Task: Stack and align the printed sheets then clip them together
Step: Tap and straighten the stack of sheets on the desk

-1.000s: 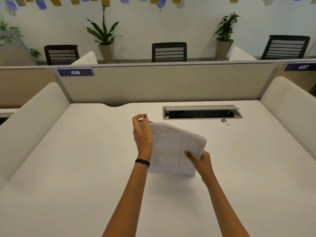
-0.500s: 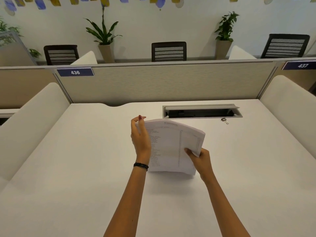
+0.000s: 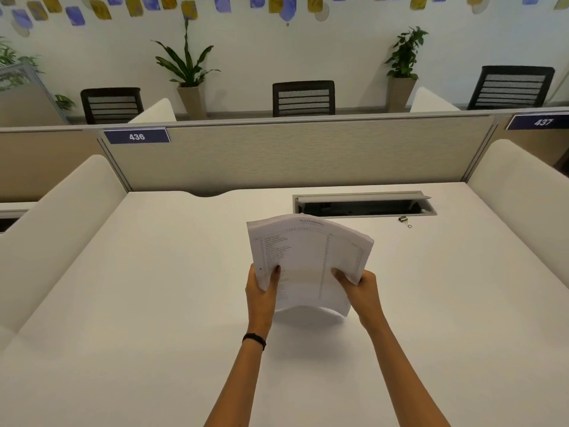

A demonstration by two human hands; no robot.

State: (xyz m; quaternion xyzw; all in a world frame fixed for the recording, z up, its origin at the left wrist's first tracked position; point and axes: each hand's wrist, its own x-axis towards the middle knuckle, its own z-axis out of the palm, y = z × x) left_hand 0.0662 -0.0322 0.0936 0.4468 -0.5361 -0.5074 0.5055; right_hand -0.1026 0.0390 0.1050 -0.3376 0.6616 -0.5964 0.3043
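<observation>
While held upright, one stack of printed sheets, two hands, left hand and right hand; one binder clip.

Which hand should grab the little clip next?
Probably the right hand. The binder clip lies on the desk to the right of the paper stack, nearer that hand. The left hand can keep holding the stack's other edge.

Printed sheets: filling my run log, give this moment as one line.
printed sheets: held upright over desk | left hand, right hand: gripping sides | binder clip: unused
</observation>
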